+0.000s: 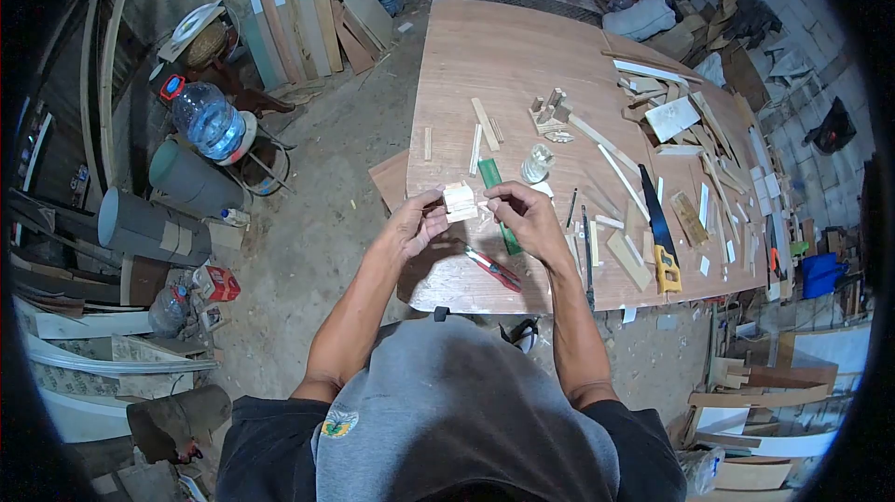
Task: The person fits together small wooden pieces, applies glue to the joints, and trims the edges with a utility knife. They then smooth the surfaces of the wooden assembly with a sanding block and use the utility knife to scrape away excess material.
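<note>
Just above the near part of the wooden table, my left hand (419,222) pinches a small pale wooden piece (460,202) by its left side. My right hand (528,220) is closed at the right of that piece, its thumb and index finger together around something too small to make out. Below the hands lie red-handled pliers (494,269). A green strip (488,172) lies partly under my right hand. Beyond it stands a clear glass jar (537,164), and thin wood strips (485,123) lie further off.
On the table (503,55) are a small wooden assembly (550,112), a yellow-handled saw (666,264) and a heap of wood offcuts (685,129) at the right. A water bottle (210,120) on a stand and grey cylinders (149,227) are at the left.
</note>
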{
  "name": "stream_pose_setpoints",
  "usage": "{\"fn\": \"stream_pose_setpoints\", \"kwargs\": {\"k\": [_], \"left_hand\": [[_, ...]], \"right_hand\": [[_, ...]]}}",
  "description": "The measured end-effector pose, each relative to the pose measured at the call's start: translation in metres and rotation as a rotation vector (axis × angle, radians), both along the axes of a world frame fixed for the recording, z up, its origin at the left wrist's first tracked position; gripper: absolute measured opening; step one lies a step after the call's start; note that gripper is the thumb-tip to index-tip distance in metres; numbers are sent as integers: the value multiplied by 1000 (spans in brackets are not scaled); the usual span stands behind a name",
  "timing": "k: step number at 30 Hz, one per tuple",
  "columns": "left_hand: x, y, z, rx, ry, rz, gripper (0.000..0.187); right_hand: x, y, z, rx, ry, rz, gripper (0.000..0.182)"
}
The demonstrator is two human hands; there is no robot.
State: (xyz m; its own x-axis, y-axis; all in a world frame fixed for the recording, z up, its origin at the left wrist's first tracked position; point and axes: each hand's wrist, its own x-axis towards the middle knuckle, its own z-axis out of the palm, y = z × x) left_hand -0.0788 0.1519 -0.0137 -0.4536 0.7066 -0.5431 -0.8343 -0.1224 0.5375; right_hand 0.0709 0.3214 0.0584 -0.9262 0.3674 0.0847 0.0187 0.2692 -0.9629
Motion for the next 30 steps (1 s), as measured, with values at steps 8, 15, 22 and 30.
{"fn": "stream_pose_setpoints", "kwargs": {"k": [8, 15, 22, 30], "left_hand": [[-3, 2, -11, 58, 6, -20, 33], [-5, 2, -17, 68, 2, -37, 32], [-4, -1, -21, 45, 17, -49, 34], [-1, -7, -17, 66, 20, -68, 33]], "right_hand": [[-7, 2, 6, 113, 2, 66, 15], [-10, 1, 6, 130, -11, 82, 13], [-13, -1, 15, 209, -5, 95, 11], [-15, -6, 32, 334, 25, 161, 14]]}}
